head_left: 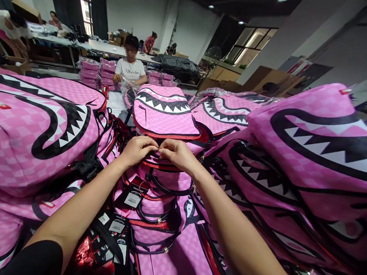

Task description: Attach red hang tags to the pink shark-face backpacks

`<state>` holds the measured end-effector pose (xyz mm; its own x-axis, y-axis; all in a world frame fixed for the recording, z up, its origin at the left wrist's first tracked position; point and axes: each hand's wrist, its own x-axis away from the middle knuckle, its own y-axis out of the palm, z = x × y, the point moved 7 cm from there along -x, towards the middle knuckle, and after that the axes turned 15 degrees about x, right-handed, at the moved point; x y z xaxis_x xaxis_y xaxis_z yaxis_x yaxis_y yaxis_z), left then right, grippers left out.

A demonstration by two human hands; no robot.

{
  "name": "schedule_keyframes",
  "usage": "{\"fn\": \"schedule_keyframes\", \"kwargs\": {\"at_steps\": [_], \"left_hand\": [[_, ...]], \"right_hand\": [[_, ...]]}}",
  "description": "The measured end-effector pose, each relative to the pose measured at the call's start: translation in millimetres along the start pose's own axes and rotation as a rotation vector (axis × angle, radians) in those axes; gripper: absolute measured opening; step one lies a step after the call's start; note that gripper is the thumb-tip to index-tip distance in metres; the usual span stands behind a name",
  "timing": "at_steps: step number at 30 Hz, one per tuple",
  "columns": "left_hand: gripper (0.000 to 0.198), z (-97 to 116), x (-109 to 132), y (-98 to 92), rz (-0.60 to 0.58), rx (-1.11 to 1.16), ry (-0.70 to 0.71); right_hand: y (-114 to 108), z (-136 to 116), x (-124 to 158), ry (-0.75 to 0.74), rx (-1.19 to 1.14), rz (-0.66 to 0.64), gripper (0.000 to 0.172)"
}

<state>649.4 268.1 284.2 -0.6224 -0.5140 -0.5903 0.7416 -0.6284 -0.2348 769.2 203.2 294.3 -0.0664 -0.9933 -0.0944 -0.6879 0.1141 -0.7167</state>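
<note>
Center stack of pink checkered backpacks [180, 180]; both hands meet at the near end of the uppermost shark-mouth backpack [169, 119].
Uppermost backpack lies on top of the stack, directly beyond and slightly above the fingers; its long axis appears to run near to far, its toothed print left to right. Left hand [140, 149] and right hand [179, 155] come in from either side, about equally near it, just below the red-trimmed edge [171, 137]. Black carry handle [173, 191] loops nearer; barcoded hang tag [132, 195] hangs near-left. Thumb and forefinger of each hand pressed together, tips almost meeting; whatever they pinch is too small to identify.
</note>
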Motion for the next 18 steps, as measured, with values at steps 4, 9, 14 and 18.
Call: {"fn": "schedule_keyframes", "kwargs": {"at_steps": [4, 9, 14, 18], "left_hand": [[0.013, 4, 2, 1.5, -0.048, -0.153, 0.035], [0.013, 3, 3, 3.7, -0.080, -0.297, 0.051], [0.009, 8, 4, 12.9, -0.132, -0.527, 0.099], [0.008, 19, 6, 21.8, -0.145, -0.740, 0.102]], "right_hand": [[-3, -3, 0, -0.027, 0.077, -0.003, 0.010], [-4, -4, -1, -0.067, 0.171, 0.012, 0.013], [-3, -10, -1, -0.073, 0.326, 0.016, 0.012], [-1, -15, 0, -0.059, 0.379, -0.008, 0.014]]}}
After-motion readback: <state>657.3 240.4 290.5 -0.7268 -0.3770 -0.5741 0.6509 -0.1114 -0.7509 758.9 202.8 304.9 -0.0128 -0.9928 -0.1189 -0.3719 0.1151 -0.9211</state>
